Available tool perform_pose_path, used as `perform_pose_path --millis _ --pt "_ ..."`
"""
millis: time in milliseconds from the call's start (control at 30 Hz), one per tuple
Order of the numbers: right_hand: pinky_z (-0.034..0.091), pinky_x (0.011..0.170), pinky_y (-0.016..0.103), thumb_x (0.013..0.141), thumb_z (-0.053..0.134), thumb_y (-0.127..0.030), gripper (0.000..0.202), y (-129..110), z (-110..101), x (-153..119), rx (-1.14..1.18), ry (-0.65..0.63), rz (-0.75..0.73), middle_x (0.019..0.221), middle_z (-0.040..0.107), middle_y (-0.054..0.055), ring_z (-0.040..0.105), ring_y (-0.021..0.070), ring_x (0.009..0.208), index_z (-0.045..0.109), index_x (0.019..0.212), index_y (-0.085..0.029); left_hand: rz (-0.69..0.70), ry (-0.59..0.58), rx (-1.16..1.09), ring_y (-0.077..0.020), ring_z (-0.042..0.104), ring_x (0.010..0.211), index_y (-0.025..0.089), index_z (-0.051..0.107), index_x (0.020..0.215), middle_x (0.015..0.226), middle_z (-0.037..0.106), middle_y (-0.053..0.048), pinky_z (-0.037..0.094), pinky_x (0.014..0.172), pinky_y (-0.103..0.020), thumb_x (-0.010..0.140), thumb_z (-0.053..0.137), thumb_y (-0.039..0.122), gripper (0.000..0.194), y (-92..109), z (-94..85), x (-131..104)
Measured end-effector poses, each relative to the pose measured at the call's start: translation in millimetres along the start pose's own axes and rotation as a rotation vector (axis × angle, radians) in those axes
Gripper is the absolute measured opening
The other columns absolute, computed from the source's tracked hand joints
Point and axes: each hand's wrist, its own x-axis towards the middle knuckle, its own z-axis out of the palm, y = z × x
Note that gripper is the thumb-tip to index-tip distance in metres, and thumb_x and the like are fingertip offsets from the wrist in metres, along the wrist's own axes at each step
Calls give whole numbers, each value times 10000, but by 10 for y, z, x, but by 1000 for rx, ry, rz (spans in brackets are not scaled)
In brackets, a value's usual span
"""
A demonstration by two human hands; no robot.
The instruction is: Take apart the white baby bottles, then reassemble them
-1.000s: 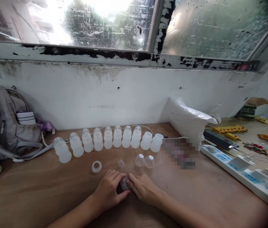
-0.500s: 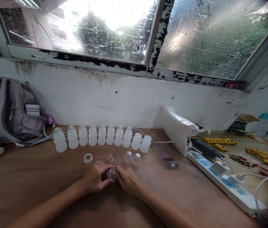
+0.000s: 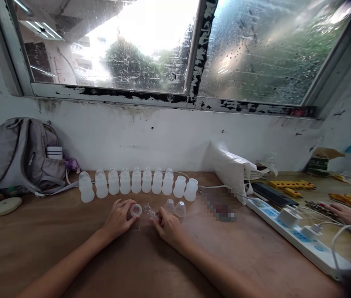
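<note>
Whitish ring [image 3: 136,205] in the left hand [image 3: 118,217], clear nipple [image 3: 153,215] pinched in the right hand [image 3: 168,224]; probably fitting-up time, so next move needs careful aligning.

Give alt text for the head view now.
The left hand holds a pale ring and the right hand a small clear piece, at a brown table. Beyond them stand two clear caps and a row of ten bottles; a backpack is at left.

One head-worn camera looks forward and down over the table [image 3: 125,269], the left hand [image 3: 117,219] and right hand [image 3: 169,227] near it; it faces the far edge, the wall [image 3: 181,145] and the window [image 3: 243,54].
</note>
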Motion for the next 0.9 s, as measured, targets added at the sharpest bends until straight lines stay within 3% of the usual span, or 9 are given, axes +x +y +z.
perform_pose_path --millis 300,900 --pt "358 558 243 855 365 -360 246 31 -14 158 -279 -85 253 898 608 92 596 191 765 501 881 -156 -48 -22 108 -231 423 1109 220 456 1090 1131 535 -58 231 947 -465 799 451 400 342 -192 72 42" --pt "371 575 246 868 335 -349 255 -7 49 300 -328 -164 233 904 625 86 603 192 786 504 898 -161 -81 -101 103 -216 471 1018 229 505 1020 1040 575 -43 282 901 -411 828 371 445 319 -448 -118 -85"
